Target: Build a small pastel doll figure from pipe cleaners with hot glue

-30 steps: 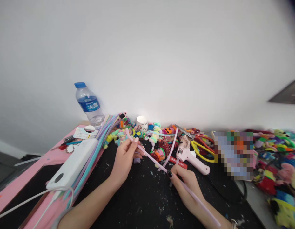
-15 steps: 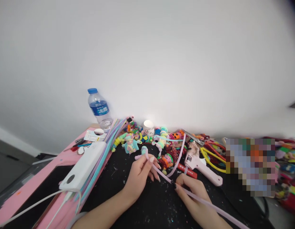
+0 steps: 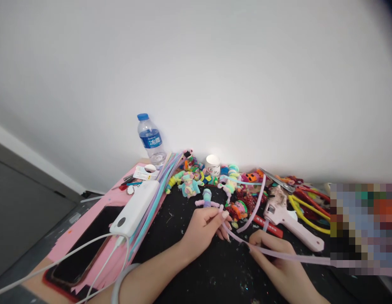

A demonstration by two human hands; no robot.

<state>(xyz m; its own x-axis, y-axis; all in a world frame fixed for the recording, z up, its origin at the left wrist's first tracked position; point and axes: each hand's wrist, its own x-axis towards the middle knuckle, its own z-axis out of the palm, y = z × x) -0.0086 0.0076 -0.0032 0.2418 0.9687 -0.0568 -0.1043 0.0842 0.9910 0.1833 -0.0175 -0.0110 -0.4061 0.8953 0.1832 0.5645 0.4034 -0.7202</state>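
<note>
My left hand is closed in a pinch on a small pipe-cleaner doll with a pale blue head and lilac arms. One end of a long pale pink pipe cleaner is pinched between that thumb and finger, against the doll. The doll's lower part is hidden behind the fingers. Farther along the same strip, my right hand pinches it between thumb and forefinger. Its free length trails off to the right. A shorter pink pipe cleaner lies bent behind my right hand.
A pink glue gun, yellow-handled pliers and scissors lie at right. Behind are finished dolls and a paper cup. At left are a power bank, pipe-cleaner bundle, phone and water bottle.
The view has turned left, so everything sits farther right. The doll's head and arms show more above my left hand. The pink strip's free length lies flatter to the right.
</note>
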